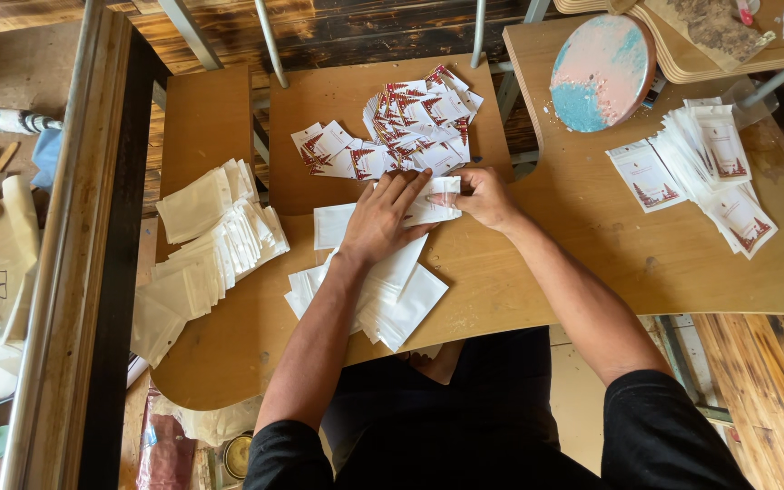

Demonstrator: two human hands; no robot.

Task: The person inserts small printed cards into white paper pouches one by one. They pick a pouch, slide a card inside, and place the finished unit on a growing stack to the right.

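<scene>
My left hand (pixel 383 222) lies flat, fingers spread, on a small white pouch (pixel 436 201) at the middle of the wooden table (pixel 592 263). My right hand (pixel 485 195) pinches the right end of that same pouch, where a printed card shows. Under my left wrist spreads a loose stack of blank white pouches (pixel 401 304). Just beyond the hands lies a heap of small cards with red prints (pixel 401 136).
A big pile of empty white pouches (pixel 206 249) covers the table's left side. Filled pouches with red prints (pixel 705 168) fan out at the right. A round pink and blue disc (pixel 602 73) leans at the back right. A metal rail (pixel 56 245) runs along the left.
</scene>
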